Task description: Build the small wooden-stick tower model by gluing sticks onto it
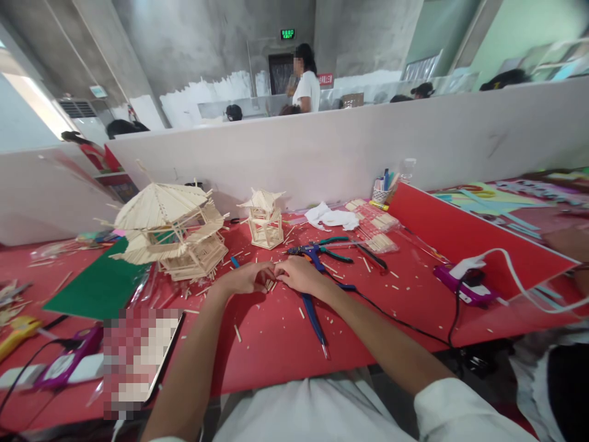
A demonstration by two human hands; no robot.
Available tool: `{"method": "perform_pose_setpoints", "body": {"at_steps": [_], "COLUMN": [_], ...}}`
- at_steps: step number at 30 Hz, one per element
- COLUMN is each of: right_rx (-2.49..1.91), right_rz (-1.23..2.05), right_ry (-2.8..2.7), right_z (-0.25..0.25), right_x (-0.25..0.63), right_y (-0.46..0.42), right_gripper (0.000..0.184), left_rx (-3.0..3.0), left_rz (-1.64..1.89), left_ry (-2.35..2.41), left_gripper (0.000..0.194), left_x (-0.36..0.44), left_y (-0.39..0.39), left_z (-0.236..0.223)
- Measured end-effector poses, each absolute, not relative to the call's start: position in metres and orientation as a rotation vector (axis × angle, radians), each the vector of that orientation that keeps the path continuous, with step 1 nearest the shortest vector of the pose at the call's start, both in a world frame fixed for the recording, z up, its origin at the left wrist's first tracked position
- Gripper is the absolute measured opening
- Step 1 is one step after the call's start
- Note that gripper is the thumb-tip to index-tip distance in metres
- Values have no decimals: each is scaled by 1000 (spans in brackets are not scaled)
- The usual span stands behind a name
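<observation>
Both hands meet over the middle of the red table (271, 344). My left hand (246, 279) is closed, its fingers curled inward around short wooden sticks (270, 286). From the other side my right hand (298, 274) pinches at the same sticks; its fingertips almost touch the left ones. The exact grip is partly hidden. Blue tweezers (315, 322) lie just below my right hand. Beyond it are a blue glue gun (314, 255) and green-handled pliers (338, 253). A small stick pavilion (265, 224) stands behind the hands, and a larger stick pavilion (170, 230) to the left.
A green board (96, 285) and a tablet-like device (151, 356) lie left. Right are bagged sticks (377, 227), a red board (464, 233) and a purple power strip (469, 288). A black cable (405, 328) crosses the table. Stick scraps are scattered about. A white partition (322, 147) runs behind.
</observation>
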State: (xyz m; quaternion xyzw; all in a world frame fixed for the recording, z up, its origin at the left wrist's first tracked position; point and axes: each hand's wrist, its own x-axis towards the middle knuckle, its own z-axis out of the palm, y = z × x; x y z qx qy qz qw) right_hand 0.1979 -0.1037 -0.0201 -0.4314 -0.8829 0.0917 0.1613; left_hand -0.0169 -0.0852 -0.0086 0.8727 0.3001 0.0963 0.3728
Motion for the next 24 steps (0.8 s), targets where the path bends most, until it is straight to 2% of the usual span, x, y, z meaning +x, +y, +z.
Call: {"method": "perform_pose_setpoints", "body": {"at_steps": [14,24], "right_rx": [-1232,-1206], "right_rz": [62,63], "right_ry": [-2675,-2648], "right_z": [-22,-25], "right_x": [184,182], "right_y": [-114,-114], "right_gripper": [16,15], "left_rx": [2219,2185], "left_rz": [296,289], "left_ry": [764,758], "left_gripper": [48,42], "left_x": [-21,-16], "left_y": [-80,-84], "left_z": [-18,-15]}}
